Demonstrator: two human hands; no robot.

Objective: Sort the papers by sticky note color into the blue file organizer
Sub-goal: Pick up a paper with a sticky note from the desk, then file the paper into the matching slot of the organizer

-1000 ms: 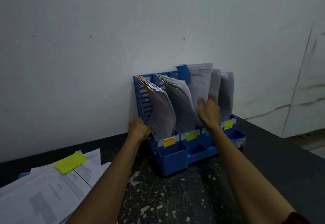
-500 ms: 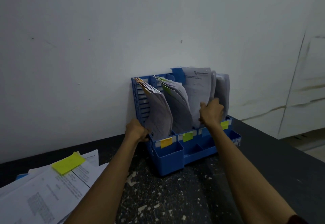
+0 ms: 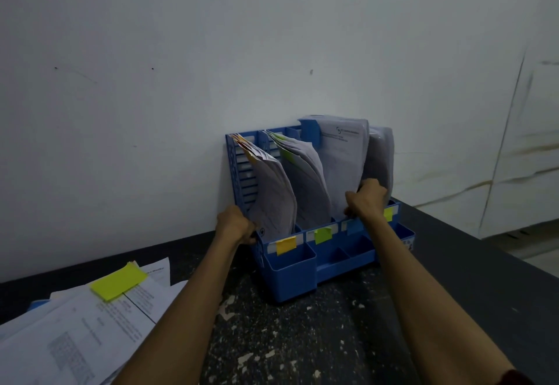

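Observation:
The blue file organizer [image 3: 290, 275] stands against the wall with several slots full of papers. Its front carries orange [image 3: 286, 245], green [image 3: 323, 235], blue [image 3: 354, 226] and yellow [image 3: 388, 214] sticky labels. My left hand [image 3: 234, 224] grips the organizer's left side wall. My right hand [image 3: 366, 200] holds the lower part of a white sheet with a blue sticky note [image 3: 341, 160] standing in the third slot. The orange-tagged bundle [image 3: 272, 191] and the green-tagged bundle [image 3: 305, 179] lean forward in the first two slots.
A loose pile of papers [image 3: 75, 339] lies at the lower left on the dark speckled counter [image 3: 302, 339], topped by a yellow sticky note [image 3: 118, 282]. The counter's right edge [image 3: 484, 245] drops off beside the organizer. A white wall rises behind.
My right hand has slid down and curled round the blue-tagged sheet, which has sunk lower into the third slot. My left hand has stayed on the organizer's side.

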